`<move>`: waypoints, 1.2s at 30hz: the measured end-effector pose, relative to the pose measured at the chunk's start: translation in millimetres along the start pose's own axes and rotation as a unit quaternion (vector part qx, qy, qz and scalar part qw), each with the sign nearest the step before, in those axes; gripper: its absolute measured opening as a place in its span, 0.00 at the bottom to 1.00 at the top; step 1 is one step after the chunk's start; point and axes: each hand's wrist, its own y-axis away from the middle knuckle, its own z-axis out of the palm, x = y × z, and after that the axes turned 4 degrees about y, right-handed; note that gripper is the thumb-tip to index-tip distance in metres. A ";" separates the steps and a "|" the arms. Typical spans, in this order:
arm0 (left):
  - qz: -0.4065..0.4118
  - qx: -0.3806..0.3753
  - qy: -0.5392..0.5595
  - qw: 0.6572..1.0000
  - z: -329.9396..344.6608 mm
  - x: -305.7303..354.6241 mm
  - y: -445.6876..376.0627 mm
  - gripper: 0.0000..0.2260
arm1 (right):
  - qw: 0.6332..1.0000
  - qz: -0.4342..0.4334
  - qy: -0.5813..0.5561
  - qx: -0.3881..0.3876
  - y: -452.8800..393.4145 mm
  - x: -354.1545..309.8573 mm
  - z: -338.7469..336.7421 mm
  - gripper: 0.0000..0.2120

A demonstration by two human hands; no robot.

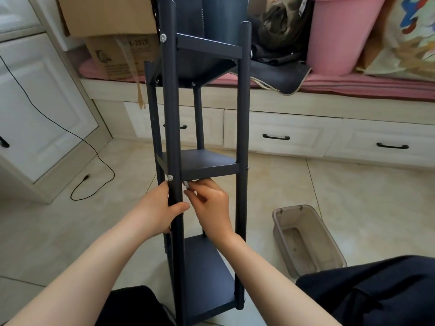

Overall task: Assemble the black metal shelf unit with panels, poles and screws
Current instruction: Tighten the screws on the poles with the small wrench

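Black powder-coated metal makes up the tall shelf unit (202, 161), which stands between the person's knees on the tiled floor (353, 196), its long axis running up and away from the camera. Three square panels and four round poles are visible, with silver screw heads showing at the joints. The left hand (162, 208) is wrapped closed around the near-left black pole (173, 114) just below the middle panel (207, 164). The right hand (211, 205), nearer the joint, pinches a small silvery tool or screw (186, 184) beside that pole, right under the panel's front edge; which it is cannot be told. Tightening at this corner seems the step in hand. A clear grey plastic bin (306, 238) sits apart on the right.
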 end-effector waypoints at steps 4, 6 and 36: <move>-0.006 0.003 -0.003 1.000 -1.4 -1.8 -0.1 0.10 | 0.996 -0.038 0.031 0.073 0.1 7.7 18.7 0.05; -0.005 0.000 0.000 1.000 -1.9 -3.3 -0.9 0.09 | 0.995 -0.035 0.031 0.085 -0.5 10.2 26.1 0.04; 0.011 -0.003 -0.050 0.999 2.4 7.8 0.2 0.13 | 0.950 0.205 -0.051 -0.229 -17.5 -14.8 -46.2 0.09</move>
